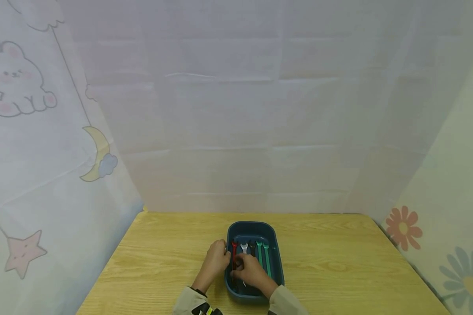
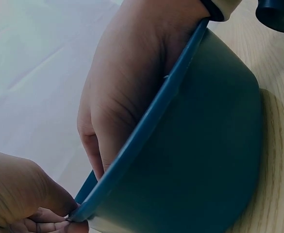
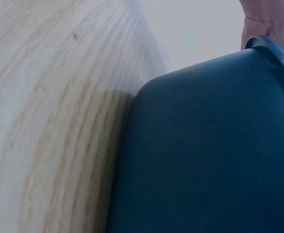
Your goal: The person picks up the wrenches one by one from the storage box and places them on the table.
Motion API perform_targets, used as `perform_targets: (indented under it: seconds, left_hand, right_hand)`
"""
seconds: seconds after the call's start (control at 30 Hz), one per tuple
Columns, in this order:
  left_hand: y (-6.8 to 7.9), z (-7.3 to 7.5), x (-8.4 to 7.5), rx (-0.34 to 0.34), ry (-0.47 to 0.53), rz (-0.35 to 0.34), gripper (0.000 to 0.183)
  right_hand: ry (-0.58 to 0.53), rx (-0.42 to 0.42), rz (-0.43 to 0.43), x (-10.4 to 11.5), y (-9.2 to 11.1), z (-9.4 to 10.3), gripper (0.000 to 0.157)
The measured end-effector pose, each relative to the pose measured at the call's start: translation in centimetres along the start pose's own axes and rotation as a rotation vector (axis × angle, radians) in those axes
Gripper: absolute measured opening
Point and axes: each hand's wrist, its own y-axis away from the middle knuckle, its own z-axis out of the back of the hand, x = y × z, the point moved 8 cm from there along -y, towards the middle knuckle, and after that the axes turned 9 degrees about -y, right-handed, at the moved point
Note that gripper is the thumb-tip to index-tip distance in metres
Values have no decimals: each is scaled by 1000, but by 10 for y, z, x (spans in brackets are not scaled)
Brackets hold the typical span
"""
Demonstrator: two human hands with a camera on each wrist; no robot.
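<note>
A dark blue plastic basin (image 1: 277,253) stands on the table. Inside it several wrenches lie side by side: a red wrench (image 1: 234,250) at the left, a silver wrench (image 1: 244,247), a dark wrench (image 1: 252,247), and two green wrenches, one green wrench (image 1: 259,251) beside the rightmost green wrench (image 1: 266,256). My left hand (image 1: 218,258) pinches the basin's left rim between thumb and fingers, as the left wrist view shows. My right hand (image 1: 250,271) reaches into the basin over the lower parts of the red and silver wrenches. Its fingers are bent; what they hold is hidden.
The wooden table (image 1: 327,258) extends to both sides of the basin. A pale sheet (image 1: 236,131) hangs behind it, with patterned sheets at left and right. A dark round object (image 2: 277,14) shows near the left wrist view's top right corner.
</note>
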Motion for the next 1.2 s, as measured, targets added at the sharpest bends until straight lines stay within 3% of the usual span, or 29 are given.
perform_targets:
  seconds: [0.13,0.3,0.67,1.03,1.2]
  left_hand:
    - [0,-1,0,-3,3,2,5]
    - [0,-1,1,-15,-8,2,11]
    - [1,-3,1,-6,25,8,11]
    - [1,1,-1,-28,-17,6,11]
    - [2,1,-2,-30,-14,12,10]
  right_hand:
    - [-41,16,-10,0,1,0,39]
    - [-11,15,-13,1,2,0,36]
    - [-82,51,-118,-7,4,-6,26]
    - [-247,87,-168,-9,8,-13,20]
    - [-247,70,-180,-10,8,-13,18]
